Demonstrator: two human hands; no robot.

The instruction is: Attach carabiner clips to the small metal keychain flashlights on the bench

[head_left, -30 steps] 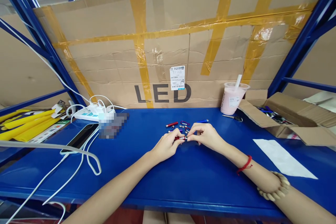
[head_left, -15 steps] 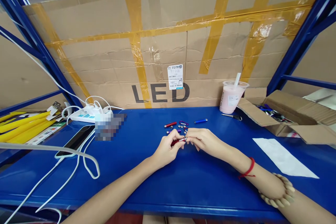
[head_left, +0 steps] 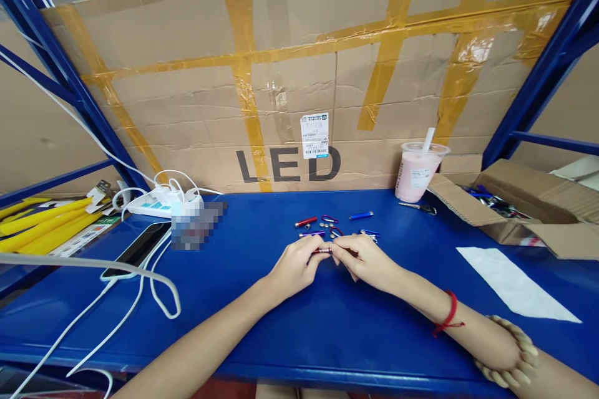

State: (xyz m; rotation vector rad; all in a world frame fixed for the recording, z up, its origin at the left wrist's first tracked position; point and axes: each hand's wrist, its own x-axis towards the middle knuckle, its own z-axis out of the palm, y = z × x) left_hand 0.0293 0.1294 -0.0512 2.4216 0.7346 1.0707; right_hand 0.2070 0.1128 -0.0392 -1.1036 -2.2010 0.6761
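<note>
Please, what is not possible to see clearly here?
All in the head view:
held red tube: mostly covered by the left hand
whether the right hand grips its end: too small
pixelated patch beside the power strip: blurred
carton contents: too small
yellow rods: cut by left edge

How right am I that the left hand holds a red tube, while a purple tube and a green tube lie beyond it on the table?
One colour is wrong: the head view shows a blue tube, not green. The left hand does hold the red tube, and the purple tube is correct.
</note>
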